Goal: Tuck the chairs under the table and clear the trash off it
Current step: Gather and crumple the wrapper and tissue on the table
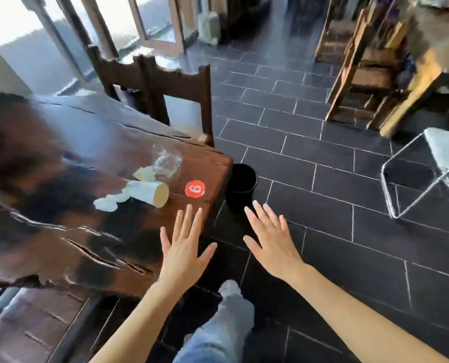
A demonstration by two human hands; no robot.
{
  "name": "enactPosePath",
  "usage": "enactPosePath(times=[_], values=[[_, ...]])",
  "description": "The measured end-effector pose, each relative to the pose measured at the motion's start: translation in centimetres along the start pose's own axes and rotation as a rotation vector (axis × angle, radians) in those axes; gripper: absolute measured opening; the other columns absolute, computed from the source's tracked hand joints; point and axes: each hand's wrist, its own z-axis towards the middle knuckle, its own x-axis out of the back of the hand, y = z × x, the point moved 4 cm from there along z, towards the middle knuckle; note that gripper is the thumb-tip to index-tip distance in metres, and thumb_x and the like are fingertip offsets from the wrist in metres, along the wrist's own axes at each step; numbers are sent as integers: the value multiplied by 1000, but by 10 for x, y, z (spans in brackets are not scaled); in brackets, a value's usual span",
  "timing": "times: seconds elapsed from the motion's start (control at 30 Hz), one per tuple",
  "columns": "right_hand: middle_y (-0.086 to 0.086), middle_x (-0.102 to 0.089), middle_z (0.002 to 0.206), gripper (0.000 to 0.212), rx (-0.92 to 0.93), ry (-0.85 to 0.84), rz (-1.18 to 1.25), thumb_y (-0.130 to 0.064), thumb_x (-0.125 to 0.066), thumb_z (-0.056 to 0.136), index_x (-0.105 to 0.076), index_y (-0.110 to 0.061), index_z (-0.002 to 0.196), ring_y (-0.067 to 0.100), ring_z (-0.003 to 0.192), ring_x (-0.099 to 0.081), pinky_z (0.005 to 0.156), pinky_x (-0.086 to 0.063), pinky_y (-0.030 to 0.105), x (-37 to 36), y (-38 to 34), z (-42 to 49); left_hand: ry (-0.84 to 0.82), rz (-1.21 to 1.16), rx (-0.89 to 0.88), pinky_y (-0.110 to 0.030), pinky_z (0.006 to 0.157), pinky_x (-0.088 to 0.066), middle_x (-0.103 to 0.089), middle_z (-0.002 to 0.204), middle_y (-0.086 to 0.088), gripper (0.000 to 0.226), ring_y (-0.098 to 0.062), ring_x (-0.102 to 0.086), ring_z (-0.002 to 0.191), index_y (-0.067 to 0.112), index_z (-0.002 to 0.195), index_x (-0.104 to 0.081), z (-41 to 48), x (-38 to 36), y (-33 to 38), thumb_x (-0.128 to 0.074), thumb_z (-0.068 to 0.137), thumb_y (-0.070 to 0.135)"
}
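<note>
Over slate tiles (323,179), littered wooden table (61,231)

Whole frame is motion-smeared. Table (61,231) runs off the left edge; its upper-left end is a dark blur. Chairs (181,82), upper centre: lower parts hidden behind the tabletop. Clear plastic (165,161): too blurry to identify. Red disc (195,189): 6 or 9, can't tell. Bin (241,179) partly hidden behind the table corner. Wire stool (428,174) cut by the right edge. Upper-right furniture (375,61): blurred.
</note>
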Motion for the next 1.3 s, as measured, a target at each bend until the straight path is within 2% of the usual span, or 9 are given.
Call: enactPosePath(times=[0.3,0.47,0.57,0.7,0.8,0.9,1.0,1.13,1.3], values=[[-7,8,162,60,119,-90,17,-41,-32,101,-3,-31,152,12,147,14,121,2,45,33,33,172,-13,-101,207,-51,118,12,20,158,9,78,-12,24,143,36,149,10,157,-14,-31,-41,93,55],[-6,-6,162,57,138,-136,2,-39,-37,100,-15,-28,152,14,149,1,121,-9,44,44,62,267,-12,-134,254,-49,113,18,20,158,10,77,-10,29,141,35,150,9,231,-18,-29,-39,93,54],[-4,-9,162,60,188,-245,-23,-41,-40,99,-17,-26,152,16,149,-3,119,-12,44,22,53,313,6,-118,332,-46,112,19,18,159,9,76,-11,29,141,33,150,7,249,-19,-38,-38,93,54],[1,-8,162,72,266,-456,-134,-49,-45,95,-15,-18,152,19,149,-8,120,-16,44,-18,39,380,13,-212,537,-44,118,6,11,161,5,77,-16,18,146,26,152,2,260,-23,-63,-42,93,50],[6,-12,161,77,321,-589,-114,-50,-50,92,-17,-13,152,20,148,-13,119,-19,39,-38,22,428,84,-329,743,-44,119,0,-3,161,-3,74,-22,3,149,20,151,-10,267,-17,-88,-49,93,42],[5,-12,162,78,416,-700,-100,-49,-51,93,-16,-12,152,20,148,-11,120,-15,36,-50,8,471,229,-445,999,-47,117,-23,-32,152,-9,65,-26,-25,142,14,143,-29,276,-7,-104,-57,89,35],[5,-16,161,76,526,-727,-69,-46,-53,93,-18,-12,152,20,148,-13,120,-14,34,-55,-14,514,358,-541,1106,-41,119,-22,-28,155,-5,69,-21,-22,144,13,148,-24,287,-3,-103,-58,90,31],[10,-27,157,74,577,-763,-20,-40,-58,92,-26,-6,149,23,145,-22,118,-20,35,-65,-54,552,425,-627,1195,-43,114,-34,-27,155,-1,67,-17,-24,143,17,147,-26,294,-9,-99,-60,90,27],[5,-33,154,75,629,-766,75,-36,-65,88,-28,-13,148,22,142,-28,115,-28,38,-90,-104,559,548,-797,1302,-36,110,-38,-37,146,3,56,-17,-39,134,21,141,-33,294,-15,-124,-58,91,22]])
